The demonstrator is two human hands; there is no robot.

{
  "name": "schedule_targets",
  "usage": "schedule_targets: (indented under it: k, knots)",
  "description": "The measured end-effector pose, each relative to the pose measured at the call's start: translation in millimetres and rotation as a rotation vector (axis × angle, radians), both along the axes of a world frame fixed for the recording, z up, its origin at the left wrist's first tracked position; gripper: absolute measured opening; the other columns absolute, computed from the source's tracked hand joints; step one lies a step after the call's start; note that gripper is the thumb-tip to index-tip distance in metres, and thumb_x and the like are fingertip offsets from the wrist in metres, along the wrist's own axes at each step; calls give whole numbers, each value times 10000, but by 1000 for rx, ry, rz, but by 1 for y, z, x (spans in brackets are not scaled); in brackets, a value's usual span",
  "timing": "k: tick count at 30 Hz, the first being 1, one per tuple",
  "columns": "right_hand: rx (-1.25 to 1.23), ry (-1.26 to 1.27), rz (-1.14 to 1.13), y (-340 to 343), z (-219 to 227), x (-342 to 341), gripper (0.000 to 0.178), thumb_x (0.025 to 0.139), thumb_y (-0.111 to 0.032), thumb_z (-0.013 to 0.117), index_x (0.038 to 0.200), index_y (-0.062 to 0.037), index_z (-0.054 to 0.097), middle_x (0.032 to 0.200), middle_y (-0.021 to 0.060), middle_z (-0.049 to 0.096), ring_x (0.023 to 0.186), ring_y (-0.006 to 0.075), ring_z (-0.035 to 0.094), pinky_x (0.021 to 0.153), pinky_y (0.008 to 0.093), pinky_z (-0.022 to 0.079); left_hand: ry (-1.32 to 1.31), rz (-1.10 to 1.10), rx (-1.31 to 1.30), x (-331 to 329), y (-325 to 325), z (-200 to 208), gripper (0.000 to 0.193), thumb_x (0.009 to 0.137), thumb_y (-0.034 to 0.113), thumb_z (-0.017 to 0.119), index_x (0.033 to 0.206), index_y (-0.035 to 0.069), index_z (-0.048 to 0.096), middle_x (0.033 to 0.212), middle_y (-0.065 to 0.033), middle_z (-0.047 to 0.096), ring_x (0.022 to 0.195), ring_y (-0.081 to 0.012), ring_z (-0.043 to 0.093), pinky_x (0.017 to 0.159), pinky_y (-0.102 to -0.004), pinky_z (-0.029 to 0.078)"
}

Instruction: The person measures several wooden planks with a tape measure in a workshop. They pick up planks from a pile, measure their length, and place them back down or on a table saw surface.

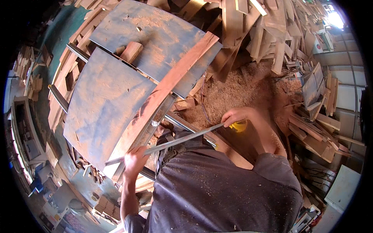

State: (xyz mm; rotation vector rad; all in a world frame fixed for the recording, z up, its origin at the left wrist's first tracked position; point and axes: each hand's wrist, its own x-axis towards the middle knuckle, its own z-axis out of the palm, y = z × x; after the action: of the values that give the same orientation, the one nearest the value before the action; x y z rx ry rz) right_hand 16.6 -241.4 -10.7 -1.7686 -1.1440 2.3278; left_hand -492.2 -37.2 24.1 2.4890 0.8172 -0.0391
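Grey strip [182, 138] slants across frame centre; left hand [134, 158] curls fingers around lower part, right hand [235, 115] pinches upper end; loosened pinch could let strip slip.

From where I sit, I have the desk [105, 97] ahead and left of the person, its top split by a gap. A long plank [171, 83] lies across both halves at their right side; a wood block [132, 51] sits on the far half, beside the gap. The left hand [134, 160] is at the plank's near end, and a strip [182, 136] runs from it to the right hand [235, 115]. Two bars [58, 98] jut from the desk's left edge. Right of the desk I see sawdust [241, 91], with heaped boards [268, 35] behind it and stacked timber [316, 134] farther right.
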Motion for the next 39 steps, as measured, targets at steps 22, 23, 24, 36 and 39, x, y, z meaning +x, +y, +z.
schedule_targets:
  k: [22,23,24,36,39]
  knots:
    - [200,-352,-1028,30,-88,32,552,925,-355,722,1389,-82,598,1165,110,701,1057,201,659,893,330,514,138,309,44,75,48,-112,1056,650,518,909,1445,-13,461,1501,-219,400,1406,-429,363,1175,-548,295]
    - [282,-363,-1050,48,-105,58,570,924,-348,723,1403,-73,580,1138,105,702,984,186,671,835,316,525,136,308,67,72,45,-122,1075,630,517,920,1445,-8,455,1496,-216,397,1395,-426,373,1168,-544,305]
    - [470,-475,-1286,76,-105,61,540,921,-320,715,1376,-55,597,1034,82,686,785,137,621,689,289,490,167,292,101,73,44,-118,1074,617,514,926,1435,-2,458,1477,-208,405,1379,-416,386,1158,-540,315]
    - [545,-420,-1304,227,-94,212,550,836,-300,793,1299,-28,674,1151,92,711,992,168,673,860,330,533,98,322,155,79,33,-104,860,601,299,943,1313,53,527,1321,-143,496,1224,-375,494,1033,-509,414]
    - [601,-476,-1154,233,-96,214,548,837,-314,773,1297,-28,684,1181,85,712,1012,185,677,890,334,526,67,306,182,66,27,-123,823,620,270,931,1301,47,527,1307,-147,504,1212,-376,499,1029,-503,416]
